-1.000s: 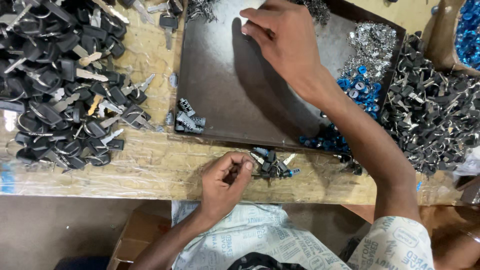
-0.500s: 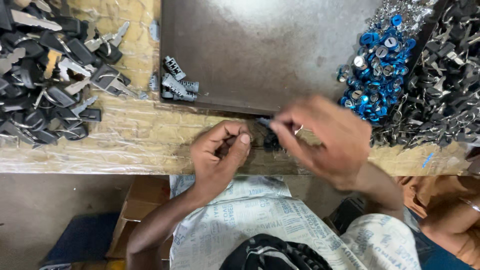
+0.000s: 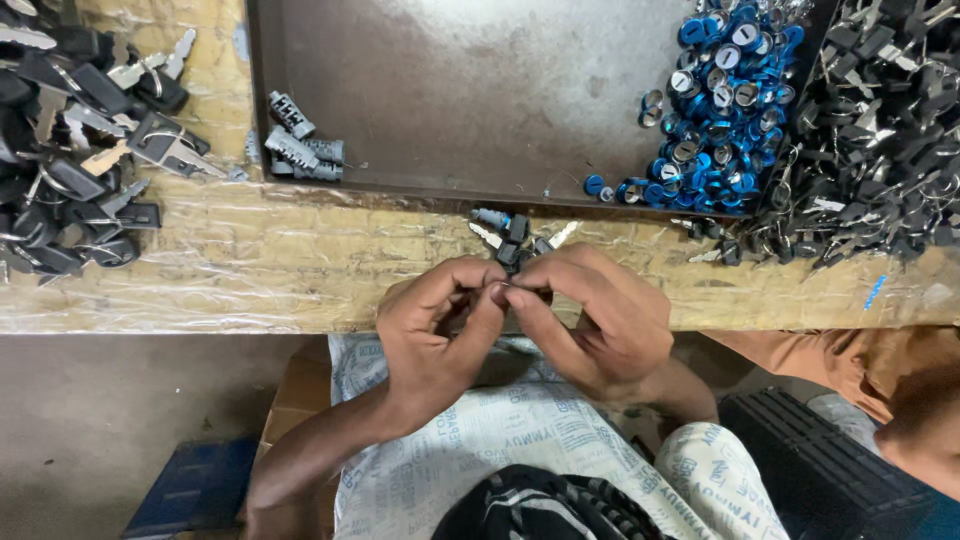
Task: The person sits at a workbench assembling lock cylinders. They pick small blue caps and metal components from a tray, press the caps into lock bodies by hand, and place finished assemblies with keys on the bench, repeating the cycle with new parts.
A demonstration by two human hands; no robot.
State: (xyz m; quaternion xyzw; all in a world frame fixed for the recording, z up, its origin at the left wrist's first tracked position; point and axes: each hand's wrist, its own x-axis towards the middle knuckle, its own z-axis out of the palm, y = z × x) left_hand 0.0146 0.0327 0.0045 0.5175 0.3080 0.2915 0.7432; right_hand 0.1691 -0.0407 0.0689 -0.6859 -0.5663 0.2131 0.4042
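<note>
Tray: a dark metal tray point(image 3: 450, 90) is lying at 12 o'clock, holding grey lock cylinders point(image 3: 300, 150) and blue-capped pieces point(image 3: 720, 110).
Key heaps: black-headed keys point(image 3: 70, 150) are piling at 10 o'clock, more point(image 3: 870, 130) at 2 o'clock.
Small cluster: a few keys point(image 3: 512, 236) are sitting just above the hands.
Left hand point(image 3: 435, 330): fingers are pinching together on a small part point(image 3: 512, 293), mostly hidden.
Right hand point(image 3: 595, 320): fingertips are closing on the same part, touching the left thumb.

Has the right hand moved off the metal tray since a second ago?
Yes. The right hand has come back off the dark metal tray, over its near edge toward the body, and now meets the left hand at the bench edge.
</note>
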